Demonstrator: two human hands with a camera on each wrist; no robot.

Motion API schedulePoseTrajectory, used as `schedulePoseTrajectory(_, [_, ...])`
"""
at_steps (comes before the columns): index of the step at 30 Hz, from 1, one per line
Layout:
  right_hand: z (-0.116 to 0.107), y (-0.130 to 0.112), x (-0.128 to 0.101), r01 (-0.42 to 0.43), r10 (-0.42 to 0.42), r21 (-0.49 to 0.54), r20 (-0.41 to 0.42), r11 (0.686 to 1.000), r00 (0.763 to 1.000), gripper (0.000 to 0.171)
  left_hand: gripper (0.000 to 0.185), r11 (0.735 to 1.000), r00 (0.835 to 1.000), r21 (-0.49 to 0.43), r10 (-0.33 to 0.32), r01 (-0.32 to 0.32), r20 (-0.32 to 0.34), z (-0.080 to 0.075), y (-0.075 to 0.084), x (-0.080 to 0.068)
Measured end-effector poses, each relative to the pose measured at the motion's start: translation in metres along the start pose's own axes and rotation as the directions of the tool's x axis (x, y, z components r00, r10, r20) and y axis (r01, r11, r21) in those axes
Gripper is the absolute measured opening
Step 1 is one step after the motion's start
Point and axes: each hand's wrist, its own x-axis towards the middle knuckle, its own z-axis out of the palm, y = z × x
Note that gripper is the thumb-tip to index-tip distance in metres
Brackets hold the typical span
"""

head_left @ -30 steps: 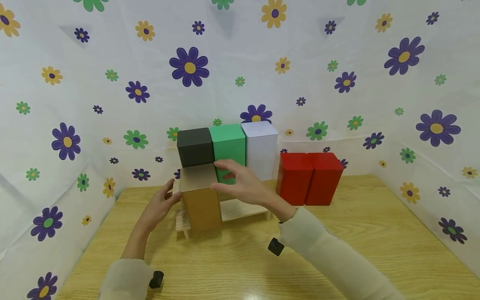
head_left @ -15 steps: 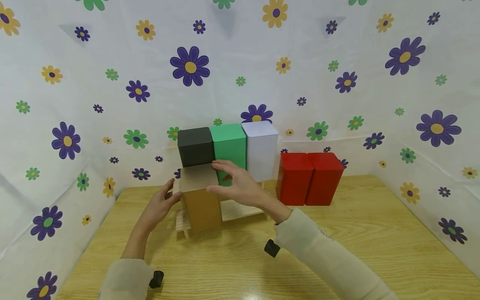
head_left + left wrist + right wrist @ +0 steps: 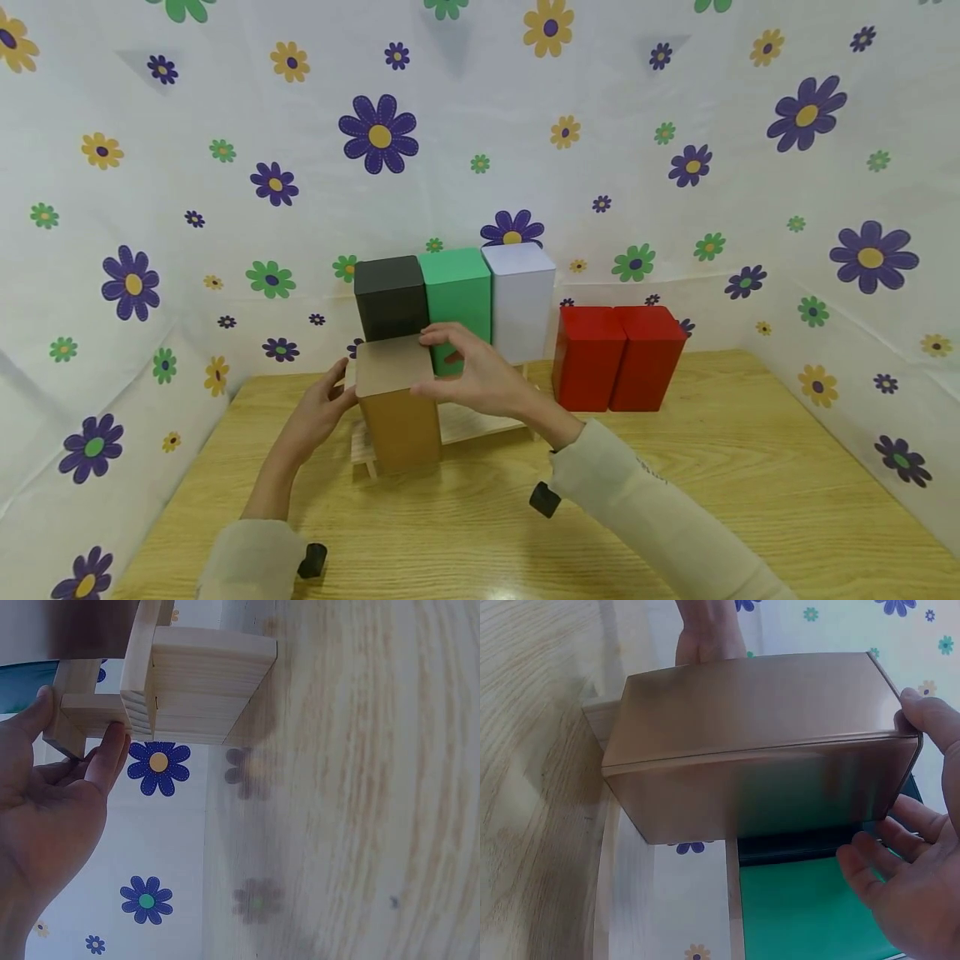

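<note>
A tall gold-brown box (image 3: 401,425) stands at the left end of the lower step of a stepped wooden rack (image 3: 476,422), in front of a black box (image 3: 390,292). My right hand (image 3: 480,371) holds its upper right end, thumb on the front corner and a finger at the back one. In the right wrist view the thumb (image 3: 930,712) lies against the box's top end. My left hand (image 3: 318,412) grips the rack's left end; in the left wrist view, thumb and fingers close around a wooden upright (image 3: 67,724).
A green box (image 3: 457,292) and a white box (image 3: 522,300) stand beside the black one on the upper step. Two red boxes (image 3: 590,358) stand side by side on the wooden table (image 3: 465,533) at right. A flower-printed cloth (image 3: 300,125) hangs behind and around the table.
The gold-brown box's top has come slightly toward me, showing more of the black box's front. My right hand has shifted a little left. The left hand stays put.
</note>
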Motion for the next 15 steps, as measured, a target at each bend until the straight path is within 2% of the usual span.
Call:
schedulePoseTrajectory(4, [0.001,0.001,-0.001,-0.003,0.003,0.003,0.002,1.000,1.000,0.062,0.077,1.000,1.000,-0.015,-0.011,0.011,0.006,0.000,0.004,-0.001])
schedulePoseTrajectory(11, [0.002,0.001,-0.003,-0.012,0.011,0.013,0.023,1.000,1.000,0.059,0.073,0.998,0.999,-0.044,-0.034,0.035,0.009,0.001,0.027,-0.012])
schedulePoseTrajectory(15, [0.002,0.000,-0.004,0.001,-0.001,0.013,0.024,1.000,1.000,0.062,0.074,0.998,0.999,-0.045,-0.035,0.035,0.006,0.002,0.034,-0.016])
